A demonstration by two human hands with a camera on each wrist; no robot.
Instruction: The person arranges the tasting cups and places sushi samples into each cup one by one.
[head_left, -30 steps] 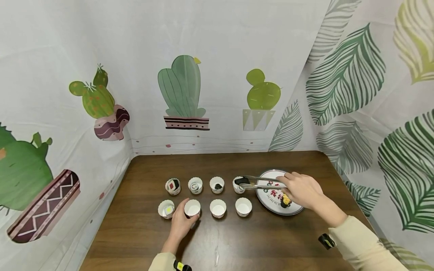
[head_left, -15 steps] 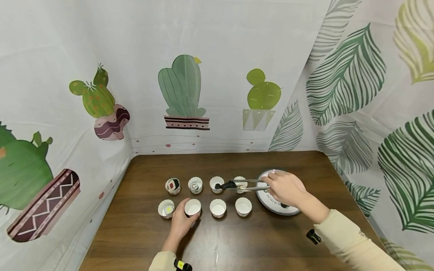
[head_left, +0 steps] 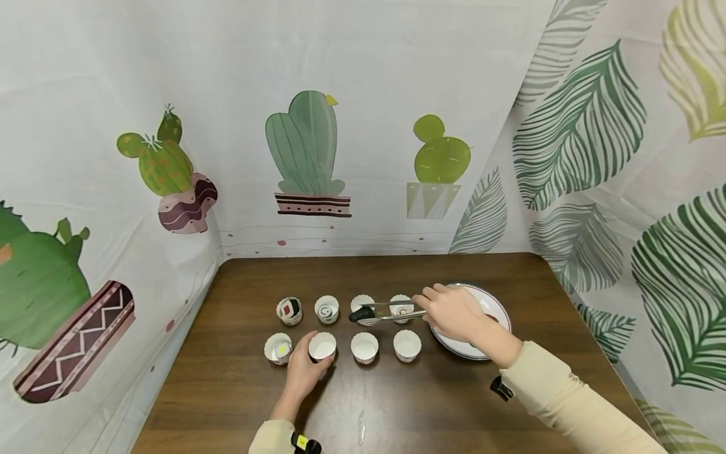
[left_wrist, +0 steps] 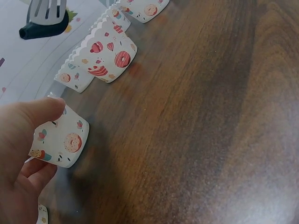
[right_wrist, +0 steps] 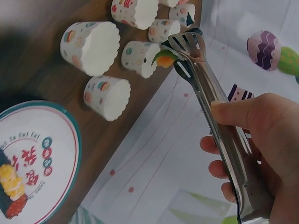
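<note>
In the head view my left hand (head_left: 304,373) grips a white paper baking cup (head_left: 322,345), second from left in the front row. The left wrist view shows its printed doughnut pattern, with thumb near the rim and fingers round the far side. My right hand (head_left: 450,313) holds metal tongs (right_wrist: 217,121) with dark slotted tips. Between the tips is a small piece with orange and green on it (right_wrist: 165,59), partly hidden by them. In the head view these tips hang over the third cup of the back row, overlapping its front rim.
Other cups stand in two rows. The back-left cup (head_left: 290,311) and front-left cup (head_left: 278,349) hold small toy-like food pieces. A round plate (head_left: 501,309) sits under my right forearm, bearing a black, yellow and red sushi-like piece (right_wrist: 11,179). Patterned cloth (head_left: 374,126) hangs behind the table.
My right hand has moved left with the tongs, their tips passing from the back row's rightmost cup to its third cup. My left hand stays at its cup.
</note>
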